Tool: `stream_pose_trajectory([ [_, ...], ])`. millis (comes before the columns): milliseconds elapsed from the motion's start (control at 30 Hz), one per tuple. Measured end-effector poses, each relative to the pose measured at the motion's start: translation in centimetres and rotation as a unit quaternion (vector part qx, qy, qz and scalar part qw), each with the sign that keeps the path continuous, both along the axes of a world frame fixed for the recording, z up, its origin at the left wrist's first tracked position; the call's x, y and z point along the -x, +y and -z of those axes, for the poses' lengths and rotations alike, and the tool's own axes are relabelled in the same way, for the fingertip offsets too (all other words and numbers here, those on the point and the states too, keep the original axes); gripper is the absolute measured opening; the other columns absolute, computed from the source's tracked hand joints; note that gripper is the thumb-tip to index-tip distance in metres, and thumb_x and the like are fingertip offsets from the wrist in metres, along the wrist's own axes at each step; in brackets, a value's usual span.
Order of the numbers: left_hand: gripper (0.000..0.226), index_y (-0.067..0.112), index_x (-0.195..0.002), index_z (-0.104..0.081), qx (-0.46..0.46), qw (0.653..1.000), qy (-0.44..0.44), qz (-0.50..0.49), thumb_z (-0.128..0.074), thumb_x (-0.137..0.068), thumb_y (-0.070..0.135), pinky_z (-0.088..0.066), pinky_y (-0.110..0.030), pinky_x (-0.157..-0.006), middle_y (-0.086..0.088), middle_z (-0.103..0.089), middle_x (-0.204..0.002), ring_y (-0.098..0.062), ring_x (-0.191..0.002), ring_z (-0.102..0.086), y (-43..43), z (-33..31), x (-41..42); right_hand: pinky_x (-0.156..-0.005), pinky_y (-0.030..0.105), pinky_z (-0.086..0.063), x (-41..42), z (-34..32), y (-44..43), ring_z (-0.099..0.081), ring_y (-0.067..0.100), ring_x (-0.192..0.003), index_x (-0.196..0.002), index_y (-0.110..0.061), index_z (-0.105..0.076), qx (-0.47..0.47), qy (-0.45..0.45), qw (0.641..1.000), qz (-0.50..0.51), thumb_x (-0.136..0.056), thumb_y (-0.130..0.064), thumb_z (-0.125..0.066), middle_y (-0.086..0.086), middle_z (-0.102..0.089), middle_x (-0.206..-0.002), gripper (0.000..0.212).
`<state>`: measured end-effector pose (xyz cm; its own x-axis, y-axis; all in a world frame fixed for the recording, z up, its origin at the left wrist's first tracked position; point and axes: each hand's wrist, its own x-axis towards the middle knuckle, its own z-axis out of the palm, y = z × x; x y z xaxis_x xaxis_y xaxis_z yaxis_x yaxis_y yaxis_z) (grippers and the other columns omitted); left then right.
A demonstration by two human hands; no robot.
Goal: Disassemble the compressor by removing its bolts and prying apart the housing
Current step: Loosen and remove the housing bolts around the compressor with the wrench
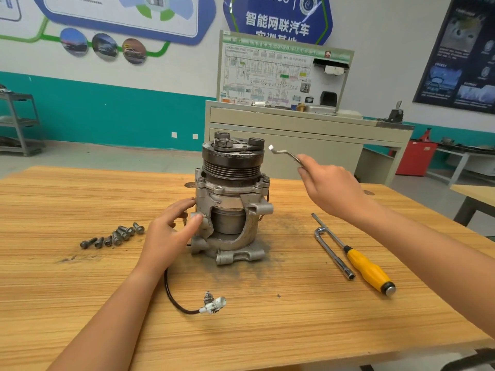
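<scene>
The compressor (230, 207) stands upright, pulley end up, at the centre of the wood-grain table (267, 330). Its cast housing is dull grey with a cut-away window; the pulley is dark and grooved.

The left hand (168, 236) rests against the housing's left side, fingers loosely extended. The right hand (329, 188) grips a bent metal wrench (284, 153), raised to the right of the pulley.

- Left of the compressor: a row of loose bolts (115, 235).
- Right: an L-shaped socket wrench (332, 253) beside a yellow-handled screwdriver (367, 266).
- In front: a black cable (171, 295) ending in a white connector (214, 305).

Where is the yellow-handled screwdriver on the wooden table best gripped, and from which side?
Grip the yellow-handled screwdriver by its thick handle, likely from above and the right: it lies flat, and the L-shaped metal socket wrench crowds its thin shaft on the left.
</scene>
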<state>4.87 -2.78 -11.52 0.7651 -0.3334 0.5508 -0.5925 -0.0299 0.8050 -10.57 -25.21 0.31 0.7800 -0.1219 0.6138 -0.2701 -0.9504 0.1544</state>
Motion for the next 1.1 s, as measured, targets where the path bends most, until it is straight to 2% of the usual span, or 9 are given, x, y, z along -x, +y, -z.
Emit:
stream_pose_trajectory([
  [133, 0.03, 0.034, -0.114, -0.06, -0.012, 1.0, -0.015, -0.012, -0.064, -0.086, 0.025, -0.036, -0.011, -0.078, 0.035, -0.049, -0.113, 0.007, -0.1, -0.053, -0.1, 0.3, -0.2, -0.049, 0.028, -0.041, 0.9, 0.3, 0.8, -0.053, 0.019, -0.061, -0.122, -0.016, -0.045, 0.036, 0.094, 0.993, 0.065, -0.098, -0.018, -0.033, 0.0, -0.05, -0.066, 0.027],
  [233, 0.028, 0.032, -0.113, -0.062, -0.013, 1.0, -0.011, -0.015, -0.065, -0.085, 0.026, -0.037, -0.013, -0.078, 0.033, -0.051, -0.111, 0.005, -0.1, -0.053, -0.1, 0.4, -0.3, -0.047, 0.028, -0.041, 1.1, 0.2, 1.7, -0.05, 0.017, -0.057, -0.123, -0.017, -0.043, 0.046, 0.124, 0.988, 0.084, -0.095, -0.011, -0.036, -0.002, -0.044, -0.06, 0.029],
  [333, 0.027, 0.028, -0.112, -0.064, -0.02, 0.999, -0.013, -0.025, -0.065, -0.085, 0.027, -0.037, -0.009, -0.077, 0.031, -0.052, -0.108, 0.005, -0.099, -0.053, 0.0, 0.4, -0.2, -0.039, 0.025, -0.03, 0.8, -0.5, 2.7, -0.039, 0.013, -0.048, -0.119, -0.015, -0.042, 0.088, 0.141, 0.981, 0.098, -0.091, -0.003, -0.04, -0.001, -0.038, -0.057, 0.031],
  [467, 0.03, 0.022, -0.115, -0.063, -0.046, 0.996, -0.057, -0.054, -0.065, -0.085, 0.024, -0.033, -0.001, -0.079, 0.017, -0.056, -0.113, 0.0, -0.102, -0.051, 0.1, 0.3, 0.2, -0.039, 0.025, -0.02, 0.5, -1.5, 3.5, -0.029, 0.012, -0.047, -0.112, -0.013, -0.045, 0.125, 0.157, 0.972, 0.123, -0.088, 0.002, -0.041, -0.001, -0.033, -0.058, 0.029],
  [633, 0.049, 0.027, -0.129, -0.051, -0.081, 0.993, -0.069, -0.04, -0.066, -0.083, 0.031, -0.031, -0.021, -0.092, 0.019, -0.048, -0.124, -0.001, -0.117, -0.041, 0.1, 0.3, 0.5, -0.039, 0.024, -0.02, 0.5, -2.3, 3.3, -0.03, 0.012, -0.047, -0.113, -0.015, -0.047, 0.141, 0.182, 0.964, 0.131, -0.087, 0.0, -0.039, -0.002, -0.034, -0.059, 0.031],
  [733, 0.051, 0.028, -0.131, -0.049, -0.09, 0.993, -0.071, -0.041, -0.065, -0.083, 0.033, -0.03, -0.022, -0.094, 0.021, -0.045, -0.124, -0.002, -0.12, -0.039, 0.1, 0.3, 0.4, -0.039, 0.025, -0.02, 0.4, -2.6, 3.5, -0.029, 0.012, -0.047, -0.111, -0.015, -0.049, 0.154, 0.197, 0.959, 0.129, -0.087, -0.001, -0.04, -0.002, -0.033, -0.059, 0.03],
  [800, 0.051, 0.029, -0.133, -0.047, -0.094, 0.993, -0.065, -0.038, -0.063, -0.084, 0.034, -0.03, -0.019, -0.093, 0.021, -0.045, -0.125, 0.0, -0.12, -0.039, 0.1, 0.4, 0.4, -0.039, 0.024, -0.02, 0.3, -2.7, 3.7, -0.029, 0.012, -0.047, -0.11, -0.016, -0.05, 0.159, 0.202, 0.958, 0.13, -0.088, -0.002, -0.041, -0.002, -0.034, -0.059, 0.028],
  [933, 0.05, 0.038, -0.13, -0.04, -0.089, 0.994, -0.052, -0.035, -0.063, -0.086, 0.032, -0.031, -0.001, -0.084, 0.029, -0.045, -0.119, 0.009, -0.112, -0.042, 0.1, 0.5, 0.8, -0.038, 0.024, -0.021, 0.6, -2.9, 3.6, -0.032, 0.012, -0.048, -0.114, -0.018, -0.05, 0.143, 0.197, 0.96, 0.138, -0.088, -0.003, -0.042, -0.002, -0.035, -0.061, 0.031],
  [1100, 0.046, 0.038, -0.125, -0.041, -0.085, 0.995, -0.043, -0.041, -0.063, -0.086, 0.03, -0.035, -0.004, -0.08, 0.031, -0.046, -0.115, 0.019, -0.106, -0.042, -0.1, 0.5, 0.8, -0.04, 0.025, -0.021, 0.6, -3.3, 4.2, -0.027, 0.013, -0.048, -0.109, -0.013, -0.049, 0.151, 0.219, 0.956, 0.128, -0.087, 0.001, -0.043, -0.001, -0.032, -0.06, 0.026],
])
